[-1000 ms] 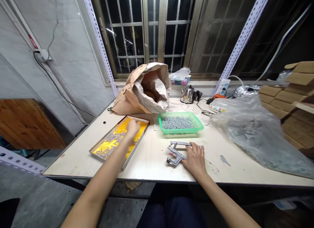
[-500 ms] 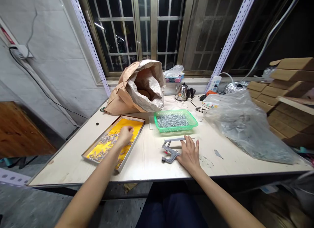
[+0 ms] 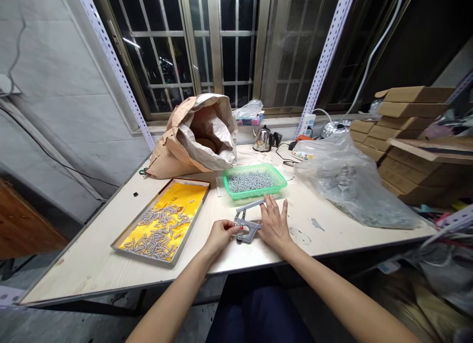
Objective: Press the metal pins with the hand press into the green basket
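Note:
A grey metal hand press [image 3: 247, 223] lies on the pale table [image 3: 92, 264] in front of me. My right hand [image 3: 274, 225] rests flat on its handle, fingers stretched out. My left hand [image 3: 220, 233] is at the press's jaw end, fingers pinched together on something too small to make out. To the left sits a shallow tray with a yellow lining [image 3: 192, 195] holding several small metal pins [image 3: 157, 229]. Behind the press stands a green basket [image 3: 281, 185] filled with more metal pins.
A brown paper sack [image 3: 173, 151] lies open at the back left. A clear plastic bag [image 3: 347, 185] of parts covers the right side. A small kettle [image 3: 262, 141] and cables sit by the window sill. Cardboard boxes [image 3: 402, 136] are stacked at far right.
My left hand has left the yellow tray and come to the jaw end of the press, fingers pinched. My right hand stays on the press handle. The view has shifted rightward.

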A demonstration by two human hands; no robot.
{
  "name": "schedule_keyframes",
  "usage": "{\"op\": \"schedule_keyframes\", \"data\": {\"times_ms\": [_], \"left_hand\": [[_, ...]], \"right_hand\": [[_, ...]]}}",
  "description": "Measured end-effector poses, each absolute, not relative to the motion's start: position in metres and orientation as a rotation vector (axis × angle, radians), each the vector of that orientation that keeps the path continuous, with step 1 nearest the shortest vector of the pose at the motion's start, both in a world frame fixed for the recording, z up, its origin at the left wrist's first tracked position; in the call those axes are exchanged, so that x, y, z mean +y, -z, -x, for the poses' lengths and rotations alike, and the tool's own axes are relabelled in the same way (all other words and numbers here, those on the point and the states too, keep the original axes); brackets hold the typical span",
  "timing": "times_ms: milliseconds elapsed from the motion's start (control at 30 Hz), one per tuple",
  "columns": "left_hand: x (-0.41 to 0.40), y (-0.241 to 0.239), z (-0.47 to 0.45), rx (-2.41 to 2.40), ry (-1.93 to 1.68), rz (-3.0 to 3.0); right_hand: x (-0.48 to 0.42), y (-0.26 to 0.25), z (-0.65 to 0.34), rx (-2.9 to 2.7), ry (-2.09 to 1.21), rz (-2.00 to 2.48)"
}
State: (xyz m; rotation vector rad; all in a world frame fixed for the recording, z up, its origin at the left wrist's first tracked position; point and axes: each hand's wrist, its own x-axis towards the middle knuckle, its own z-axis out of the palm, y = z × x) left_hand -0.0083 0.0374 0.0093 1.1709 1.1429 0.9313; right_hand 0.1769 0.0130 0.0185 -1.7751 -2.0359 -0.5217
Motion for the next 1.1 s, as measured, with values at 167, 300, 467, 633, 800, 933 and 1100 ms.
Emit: {"op": "schedule_keyframes", "data": {"times_ms": [167, 300, 467, 633, 800, 933, 1100], "left_hand": [[0.034, -0.009, 0.007, 1.157, -0.931, -1.147], [0.034, -0.009, 0.007, 1.174, -0.921, -1.170], [0.032, -0.012, 0.005, 1.192, -0.916, -1.168], [0.031, -0.015, 0.003, 1.241, -0.923, -1.190], [0.034, -0.007, 0.006, 1.240, -0.911, -1.325], [0.036, -0.001, 0.010, 1.202, -0.876, -1.461], [0.036, 0.004, 0.012, 1.181, -0.874, -1.457]], "right_hand": [[0.015, -0.019, -0.174, -2.031, 0.533, 1.764], [0.013, -0.019, -0.171, -2.015, 0.542, 1.803], [0.011, -0.017, -0.169, -1.989, 0.528, 1.856], [0.010, -0.014, -0.166, -1.968, 0.546, 1.889], [0.008, -0.013, -0.164, -1.961, 0.543, 1.903], [0.007, -0.011, -0.164, -1.971, 0.523, 1.893], [0.007, -0.009, -0.164, -1.959, 0.533, 1.862]]}}
